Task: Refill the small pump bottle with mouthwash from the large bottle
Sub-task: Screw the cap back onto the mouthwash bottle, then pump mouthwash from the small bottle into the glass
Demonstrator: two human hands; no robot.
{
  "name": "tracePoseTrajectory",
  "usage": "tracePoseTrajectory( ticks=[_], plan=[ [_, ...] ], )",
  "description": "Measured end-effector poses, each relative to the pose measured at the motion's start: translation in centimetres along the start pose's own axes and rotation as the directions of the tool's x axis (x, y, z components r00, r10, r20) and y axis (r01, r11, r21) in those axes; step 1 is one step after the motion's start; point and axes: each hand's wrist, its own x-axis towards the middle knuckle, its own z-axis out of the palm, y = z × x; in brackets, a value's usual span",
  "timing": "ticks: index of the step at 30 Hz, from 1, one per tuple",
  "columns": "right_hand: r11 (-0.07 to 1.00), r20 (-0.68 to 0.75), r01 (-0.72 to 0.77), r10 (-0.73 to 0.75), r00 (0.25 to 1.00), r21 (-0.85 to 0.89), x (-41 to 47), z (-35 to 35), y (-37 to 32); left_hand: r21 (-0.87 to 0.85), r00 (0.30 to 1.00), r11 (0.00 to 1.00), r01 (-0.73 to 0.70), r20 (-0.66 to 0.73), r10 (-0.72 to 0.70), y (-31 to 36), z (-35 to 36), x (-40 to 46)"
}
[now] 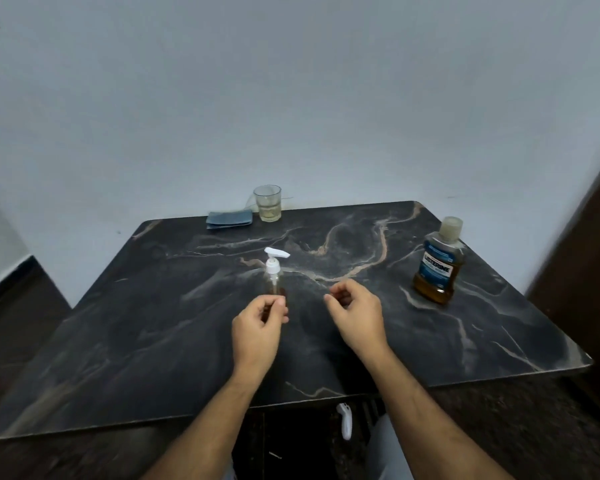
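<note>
Dark marble table. Small pump bottle pinched by left hand. Right hand loosely curled, nothing held. "LISTERINE" read on big bottle.

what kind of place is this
Likely a home room, not a lab: a dark marble-look table against a plain wall, bearing a drinking glass, folded blue cloth and large mouthwash bottle.

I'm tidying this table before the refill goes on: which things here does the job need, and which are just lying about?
Needed:
- small pump bottle, gripped low by the left hand
- large mouthwash bottle, capped, standing to the right
- right hand, loosely curled, holding nothing

Lying about:
- glass tumbler at the table's far edge
- folded blue cloth beside the tumbler
</note>
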Motion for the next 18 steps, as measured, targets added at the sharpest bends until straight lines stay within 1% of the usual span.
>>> tracePoseTrajectory(
  ticks=[3, 5, 7, 13, 18],
  plan=[
    [0.998, 0.091, -0.04, 0.035, 0.995, 0.047, 0.3, 2.0, -1.0, 0.011, 0.995, 0.999, 0.038, -0.089, -0.037, -0.6, -3.3, 1.1],
    [0.996, 0.11, -0.076, 0.07, 0.992, 0.054, 0.9, 2.8, -1.2, 0.011, 0.991, 0.998, 0.06, -0.124, -0.058, -0.8, -4.7, 2.3],
    [0.992, 0.114, -0.114, 0.108, 0.988, 0.055, 1.9, 3.4, -1.3, -0.004, 0.988, 0.996, 0.087, -0.129, -0.087, -0.7, -5.4, 4.1],
    [0.978, 0.121, -0.188, 0.176, 0.977, 0.091, 8.8, 5.3, -0.9, -0.014, 0.988, 0.989, 0.15, -0.031, -0.15, -1.4, -4.4, 14.2],
    [0.967, 0.223, -0.233, 0.207, 0.953, 0.099, 16.7, 8.3, -0.3, -0.014, 0.978, 0.98, 0.196, 0.074, -0.195, -2.0, -1.5, 23.3]
  ],
)
